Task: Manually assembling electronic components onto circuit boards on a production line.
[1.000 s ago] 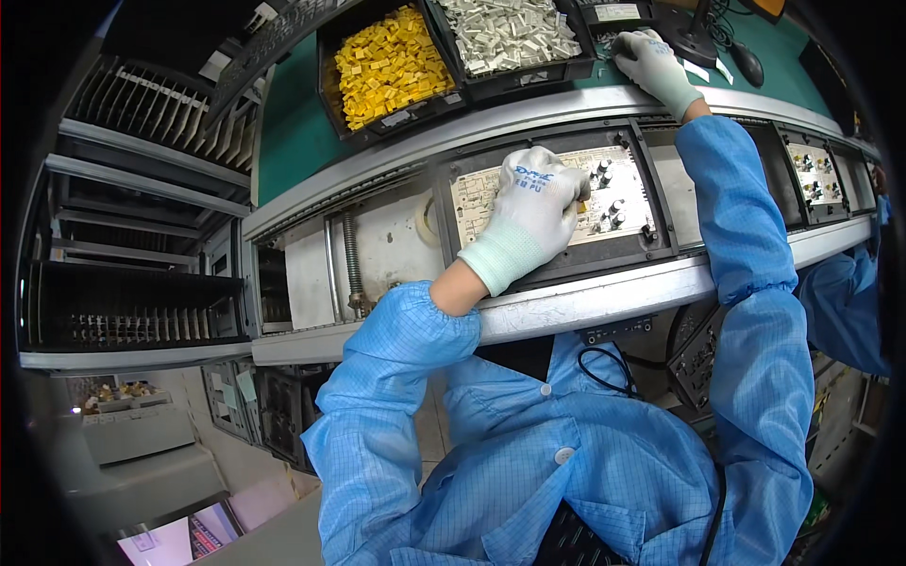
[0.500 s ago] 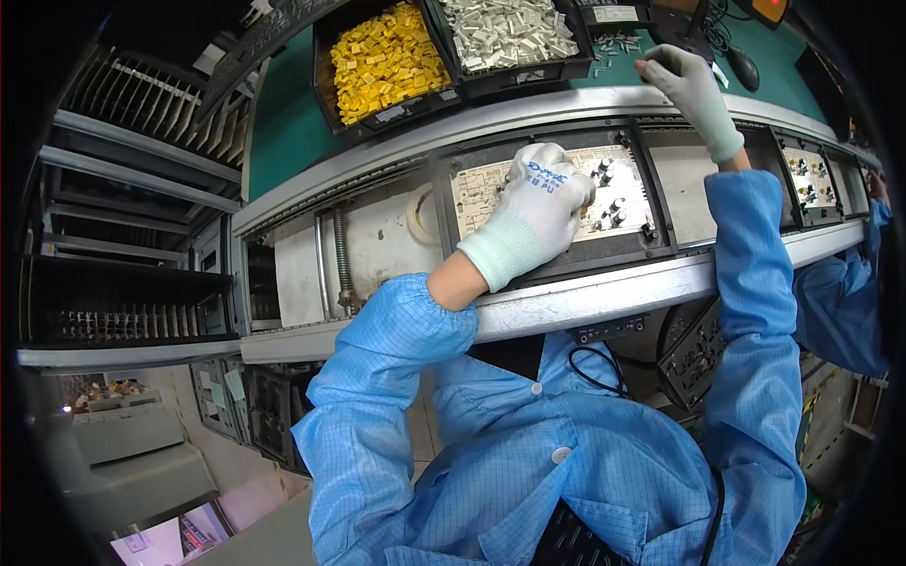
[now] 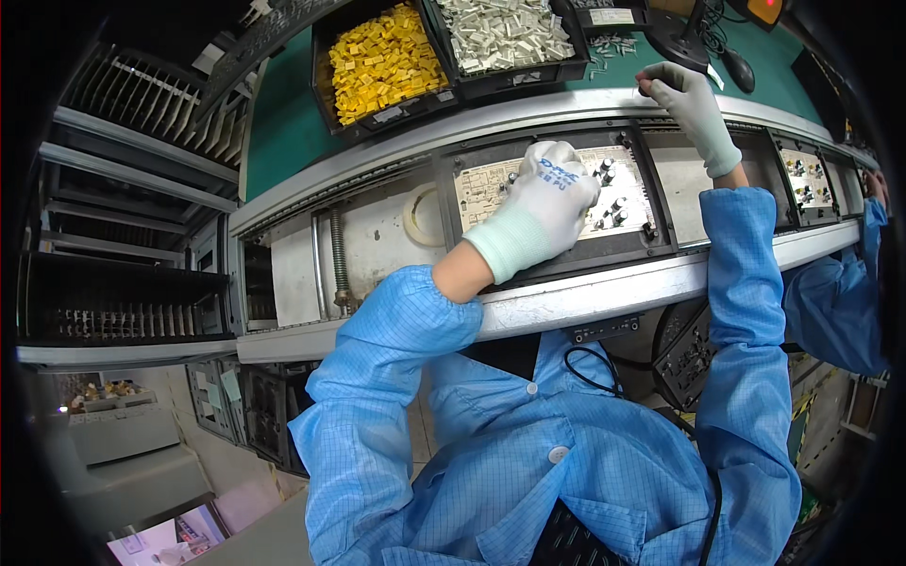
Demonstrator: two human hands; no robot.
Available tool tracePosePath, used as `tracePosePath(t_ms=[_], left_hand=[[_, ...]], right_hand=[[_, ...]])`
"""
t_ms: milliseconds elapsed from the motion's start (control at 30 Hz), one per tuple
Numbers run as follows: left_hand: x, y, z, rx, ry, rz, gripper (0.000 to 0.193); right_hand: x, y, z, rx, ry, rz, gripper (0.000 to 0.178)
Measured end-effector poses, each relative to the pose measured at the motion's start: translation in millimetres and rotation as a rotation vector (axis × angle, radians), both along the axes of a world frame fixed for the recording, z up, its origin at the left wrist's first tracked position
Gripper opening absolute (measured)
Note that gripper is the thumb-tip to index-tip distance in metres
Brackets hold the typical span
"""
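My left hand [image 3: 547, 200], in a white glove, is closed with its fingers curled down over the middle of a pale circuit board [image 3: 479, 194]. What it grips, if anything, is hidden under the hand. The board lies in a black carrier frame [image 3: 651, 193] and bears several dark cylindrical capacitors [image 3: 618, 213] on its right part. My right hand [image 3: 694, 106], gloved with bare fingertips, is raised above the far rail, its thumb and forefinger brought together. Anything in that pinch is too small to make out.
Beyond the metal rail [image 3: 528, 111], black bins hold yellow block parts [image 3: 387, 61] and white block parts [image 3: 505, 33]. Small metal pins [image 3: 612, 47] lie scattered on the green mat. A tape roll [image 3: 411, 215] rests left of the carrier. Another board [image 3: 810, 179] and a person's blue sleeve [image 3: 830, 307] are at right.
My right hand has come down and nearer, from by the scattered pins toward the rail. My left hand has stayed over the board, shifting slightly.
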State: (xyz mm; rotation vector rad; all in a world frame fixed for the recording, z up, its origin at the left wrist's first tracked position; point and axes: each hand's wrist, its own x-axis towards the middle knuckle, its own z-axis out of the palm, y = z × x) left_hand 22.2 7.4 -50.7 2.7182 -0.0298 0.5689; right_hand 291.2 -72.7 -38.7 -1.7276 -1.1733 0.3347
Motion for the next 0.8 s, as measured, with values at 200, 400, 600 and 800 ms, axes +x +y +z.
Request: tracePosePath(t_ms=[200,400,600,800], left_hand=[[7.4,-29.9,9.4,0.362,0.111,0.143,0.010],[-4.0,-11.1,-3.6,0.099,-0.148,0.090,0.012],[-24.1,2.8,12.5,-0.032,-0.349,0.190,0.015],[-73.2,24.4,20.5,0.076,-0.158,0.298,0.020]], right_hand=[[11.8,-0.3,-9.8,-0.049,-0.047,-0.012,0.020],[13.0,0.6,-5.0,-0.186,-0.138,-0.067,0.016],[8.5,3.9,-10.2,-0.167,-0.764,-0.113,0.008],[-17.2,6.8,-14.9,-0.396,-1.317,-0.130,0.004]])
